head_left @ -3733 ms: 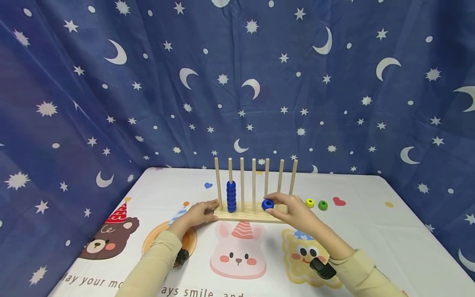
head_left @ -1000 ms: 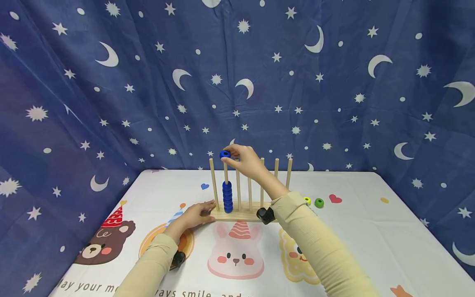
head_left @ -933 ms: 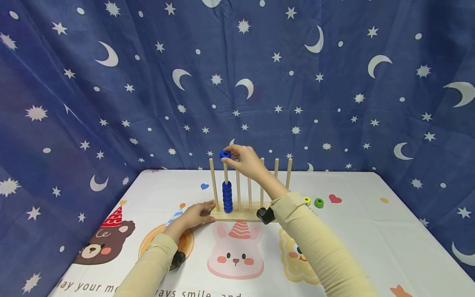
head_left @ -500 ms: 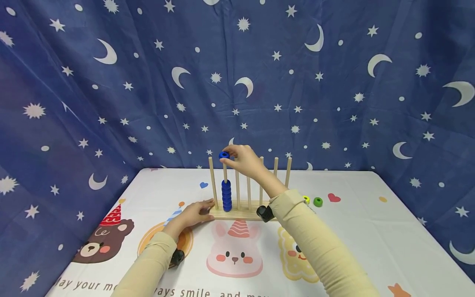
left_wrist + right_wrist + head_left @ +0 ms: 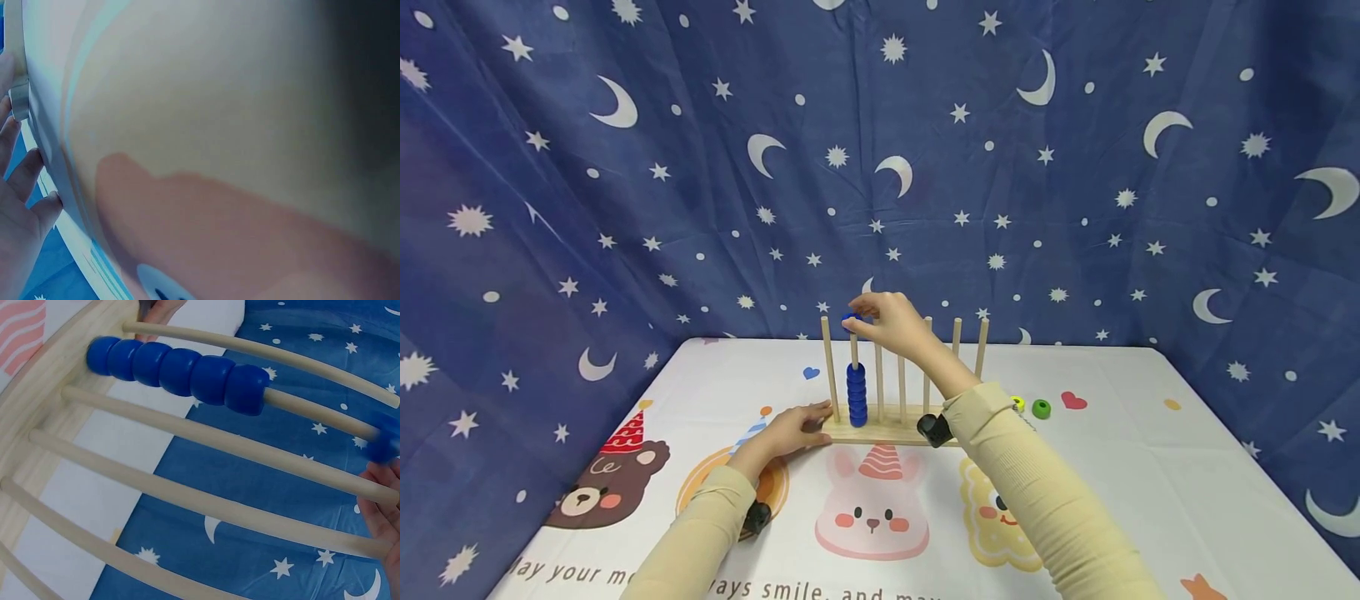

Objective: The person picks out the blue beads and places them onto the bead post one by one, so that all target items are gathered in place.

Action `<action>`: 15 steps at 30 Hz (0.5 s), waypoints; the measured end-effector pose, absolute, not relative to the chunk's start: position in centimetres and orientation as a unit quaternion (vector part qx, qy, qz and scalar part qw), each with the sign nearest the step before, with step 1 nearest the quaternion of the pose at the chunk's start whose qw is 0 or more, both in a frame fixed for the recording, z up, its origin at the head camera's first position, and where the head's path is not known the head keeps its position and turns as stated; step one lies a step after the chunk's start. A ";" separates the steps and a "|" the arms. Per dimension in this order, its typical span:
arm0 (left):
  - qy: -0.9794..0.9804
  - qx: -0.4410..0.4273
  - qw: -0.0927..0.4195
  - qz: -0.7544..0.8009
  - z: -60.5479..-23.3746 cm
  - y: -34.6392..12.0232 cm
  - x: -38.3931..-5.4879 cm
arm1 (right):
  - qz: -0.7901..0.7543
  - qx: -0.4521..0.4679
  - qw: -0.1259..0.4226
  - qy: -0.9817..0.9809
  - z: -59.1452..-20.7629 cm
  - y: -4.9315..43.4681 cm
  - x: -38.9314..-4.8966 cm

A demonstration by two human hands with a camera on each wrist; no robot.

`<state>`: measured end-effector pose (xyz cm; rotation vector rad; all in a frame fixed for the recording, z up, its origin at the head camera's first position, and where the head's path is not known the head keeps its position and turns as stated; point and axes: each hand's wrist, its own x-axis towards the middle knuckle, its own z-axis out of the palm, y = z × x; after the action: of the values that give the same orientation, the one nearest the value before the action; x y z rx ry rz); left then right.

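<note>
My left hand [image 5: 785,434] grips the left end of a wooden bead rack [image 5: 880,433], thumb at the front edge and fingers behind. Several upright pegs stand on its base. Blue beads [image 5: 857,396] are stacked low on the second peg from the left, also seen in the right wrist view as a blue stack [image 5: 178,372]. At that peg's top, my right hand [image 5: 891,323] pinches another blue bead [image 5: 848,323] between thumb and fingers. The peg tip shows through this bead, which is blurred in the right wrist view. The right hand hides the tops of neighbouring pegs.
A green bead [image 5: 1041,409] and a yellow bead [image 5: 1018,403] lie on the table right of the rack, the yellow one partly behind the right sleeve. A white cartoon-printed cloth [image 5: 1120,467] covers the table. A blue starry curtain [image 5: 970,183] hangs behind.
The right hand has carried the blue bead from near the rack's right part up to the second peg. Over the last half second the bead has come down slightly onto its tip. The left hand stays put.
</note>
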<state>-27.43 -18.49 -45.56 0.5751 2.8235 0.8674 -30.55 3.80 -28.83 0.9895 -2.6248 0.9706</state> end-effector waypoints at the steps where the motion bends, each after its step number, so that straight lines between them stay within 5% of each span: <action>1: 0.937 0.190 0.067 0.286 -45.5 -18.5 -27.4 | 0.328 0.332 0.086 -0.880 -28.8 3.8 -30.5; 15: 0.936 0.187 0.075 0.288 -45.3 -18.5 -27.3 | 0.343 0.331 0.096 -0.874 -29.1 3.8 -30.5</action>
<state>-27.31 -18.47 -45.33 0.5621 2.8079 0.8648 -30.54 3.81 -29.06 0.9812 -2.5895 1.0174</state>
